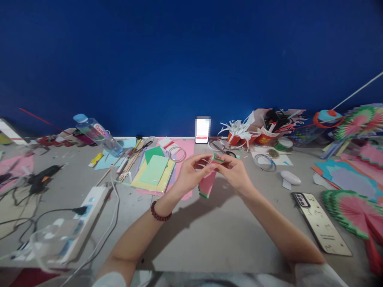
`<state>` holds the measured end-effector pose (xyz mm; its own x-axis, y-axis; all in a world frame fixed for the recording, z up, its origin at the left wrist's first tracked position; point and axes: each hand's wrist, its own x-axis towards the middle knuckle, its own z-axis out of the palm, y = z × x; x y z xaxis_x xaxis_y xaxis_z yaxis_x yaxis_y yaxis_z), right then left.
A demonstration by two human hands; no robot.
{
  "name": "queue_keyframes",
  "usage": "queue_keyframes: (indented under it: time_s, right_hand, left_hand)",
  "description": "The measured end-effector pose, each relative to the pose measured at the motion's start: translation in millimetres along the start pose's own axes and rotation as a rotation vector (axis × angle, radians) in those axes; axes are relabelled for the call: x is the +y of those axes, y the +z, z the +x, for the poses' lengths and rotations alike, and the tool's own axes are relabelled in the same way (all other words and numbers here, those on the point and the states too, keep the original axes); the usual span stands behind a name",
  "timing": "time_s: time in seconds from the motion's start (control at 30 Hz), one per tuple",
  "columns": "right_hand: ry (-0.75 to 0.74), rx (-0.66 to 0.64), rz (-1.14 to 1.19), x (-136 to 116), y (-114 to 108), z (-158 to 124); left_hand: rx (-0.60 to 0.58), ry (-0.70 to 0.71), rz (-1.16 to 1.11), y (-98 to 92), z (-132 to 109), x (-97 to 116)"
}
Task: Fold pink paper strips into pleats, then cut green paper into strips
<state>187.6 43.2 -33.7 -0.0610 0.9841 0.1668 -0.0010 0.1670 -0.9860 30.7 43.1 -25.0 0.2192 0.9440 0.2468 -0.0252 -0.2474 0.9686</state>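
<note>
Left hand [193, 172] and right hand [236, 173] are close together over the middle of the grey worktop [227, 235]. Between them is a narrow strip of pink paper with green edges, folded like a fan [207, 185]. Both hands pinch its top end with thumbs and fingers. That green end pokes up between the fingertips. The pink part hangs down below the hands and tips a little to the left, with its green bottom end nearer the left hand. I can't tell if the bottom touches the worktop.

A dark red bead bracelet [160, 213] goes around the left wrist. To the left of the hands, a pale green paper sheet [154, 170] lies on top of a yellow sheet [166, 182]. Farther left is a long white power strip [86, 219] with a black plug [80, 210] in it. Behind the papers, a clear plastic bottle with a blue cap [100, 133] leans over.

Straight past the hands, a small phone with a bright screen [202, 129] stands up by the dark blue wall [191, 67]. Well to the right lies a phone in a cream case [323, 223]. Just beside it is a round pink and green paper fan [351, 213].
</note>
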Motion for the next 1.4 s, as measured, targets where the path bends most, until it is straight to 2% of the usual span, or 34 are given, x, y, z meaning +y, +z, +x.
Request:
queue_keyframes:
  time_s: [0.13,0.23,0.3,0.7,0.9,1.13,1.4]
  right_hand:
    - [0.033,0.072,0.065,-5.2,-4.0,1.8]
    - [0.098,0.036,0.158,-7.6,-7.5,3.5]
    - [0.087,0.039,0.186,-7.2,-10.6,5.5]
    - [-0.027,0.107,0.193,-8.0,-37.0,19.6]
    - [-0.056,0.138,0.234,-13.7,-41.8,21.1]
    - [-0.103,0.133,0.187,-11.0,-43.8,21.4]
    - [-0.118,0.158,0.214,-12.1,-55.3,27.3]
  left_hand:
    - [-0.100,-0.149,-0.011,1.7,-0.4,-1.2]
    - [-0.059,-0.212,0.033,3.4,-1.7,0.3]
    - [-0.043,-0.221,0.079,4.2,-2.4,0.7]
    - [-0.145,-0.128,0.217,7.1,-10.5,5.0]
    - [-0.135,-0.081,0.247,7.9,-11.2,1.3]
    - [-0.081,-0.003,0.310,8.8,-14.3,6.7]
    - [-0.113,-0.019,0.308,9.3,-14.9,1.9]
